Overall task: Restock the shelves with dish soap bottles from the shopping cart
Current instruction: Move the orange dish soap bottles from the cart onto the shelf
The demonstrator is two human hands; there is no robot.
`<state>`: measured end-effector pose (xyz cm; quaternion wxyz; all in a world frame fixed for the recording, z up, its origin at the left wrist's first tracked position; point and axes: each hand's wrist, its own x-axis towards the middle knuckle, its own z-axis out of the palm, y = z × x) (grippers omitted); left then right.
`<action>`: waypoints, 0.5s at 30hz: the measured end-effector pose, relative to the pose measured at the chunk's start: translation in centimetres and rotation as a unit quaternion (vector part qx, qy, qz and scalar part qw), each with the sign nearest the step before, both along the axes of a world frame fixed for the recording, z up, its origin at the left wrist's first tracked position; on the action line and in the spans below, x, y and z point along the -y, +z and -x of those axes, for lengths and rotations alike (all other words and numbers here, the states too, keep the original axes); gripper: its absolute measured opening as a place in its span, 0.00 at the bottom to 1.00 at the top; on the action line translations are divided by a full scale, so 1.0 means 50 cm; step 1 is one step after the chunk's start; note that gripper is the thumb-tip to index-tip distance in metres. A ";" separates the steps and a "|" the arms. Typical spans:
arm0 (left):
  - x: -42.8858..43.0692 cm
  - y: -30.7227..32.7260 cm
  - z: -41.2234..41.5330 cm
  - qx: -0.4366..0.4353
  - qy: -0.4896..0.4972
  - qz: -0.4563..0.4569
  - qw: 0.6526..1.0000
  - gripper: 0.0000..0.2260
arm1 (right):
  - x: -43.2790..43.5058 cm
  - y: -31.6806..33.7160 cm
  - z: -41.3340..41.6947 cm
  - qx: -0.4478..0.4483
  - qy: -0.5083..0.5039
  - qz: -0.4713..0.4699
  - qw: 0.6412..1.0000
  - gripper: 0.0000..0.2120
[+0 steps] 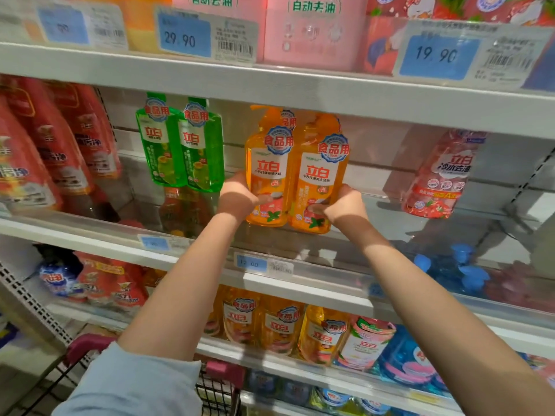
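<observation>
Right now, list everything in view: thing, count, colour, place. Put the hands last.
held orange bottles: two, orange, middle shelf centre, side by side
green bottles: two, green, middle shelf, left of those
red bottles: several, red, middle shelf, far left
pink bottle: one, pink, middle shelf, right
lower orange bottles: several, orange, shelf below
price tags: several, blue and white, shelf edges
shopping cart: one, magenta handle, bottom left
left hand: one, grips the left held bottle
right hand: one, grips the right held bottle
</observation>
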<state>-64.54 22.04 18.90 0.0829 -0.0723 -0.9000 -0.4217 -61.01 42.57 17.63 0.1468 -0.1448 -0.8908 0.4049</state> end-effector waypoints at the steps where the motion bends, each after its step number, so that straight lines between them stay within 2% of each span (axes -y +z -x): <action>1: -0.001 0.000 0.001 -0.005 0.002 0.002 1.000 0.28 | 0.001 -0.001 0.003 -0.003 0.000 -0.003 1.000 0.29; 6: -0.012 -0.005 0.003 -0.029 0.008 0.017 0.999 0.24 | 0.007 0.000 0.011 -0.009 0.005 -0.019 1.000 0.23; 15: -0.024 0.004 -0.003 -0.010 0.001 0.012 1.000 0.21 | -0.002 -0.005 0.019 -0.030 0.021 -0.033 0.999 0.24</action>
